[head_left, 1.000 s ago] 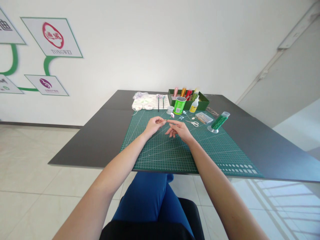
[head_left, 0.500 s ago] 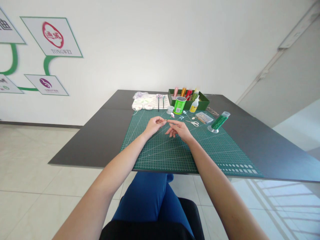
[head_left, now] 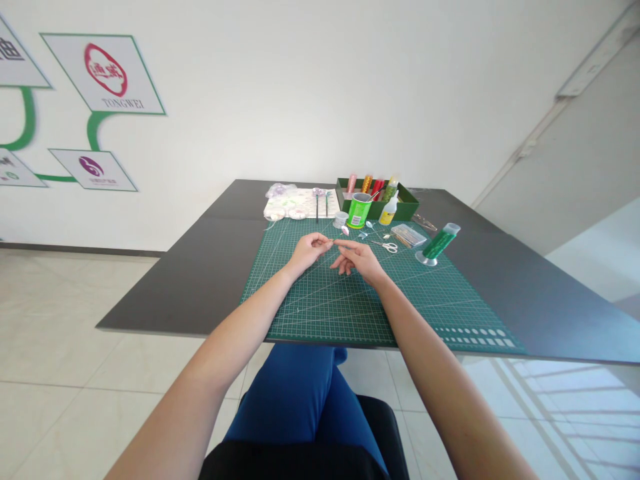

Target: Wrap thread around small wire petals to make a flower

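Observation:
Above the green cutting mat (head_left: 330,307), my left hand (head_left: 309,252) is closed in a pinch, thumb against fingertips. Whatever sits in the pinch is too small to name. My right hand (head_left: 361,261) meets it from the other side: its index finger stretches out to the left fingertips, while the lower fingers hang apart. Just beyond the right hand lie white-handled scissors (head_left: 389,247). Small pale petal-like pieces (head_left: 345,230) rest on the mat past the fingertips.
At the back are a green box (head_left: 409,200) with rolls, a green can (head_left: 359,212), a glue bottle (head_left: 388,209) and a small clear tub (head_left: 341,219). White bundles (head_left: 285,205) lie back left. A clear case (head_left: 409,235) and a tilted green spool (head_left: 438,245) are on the right.

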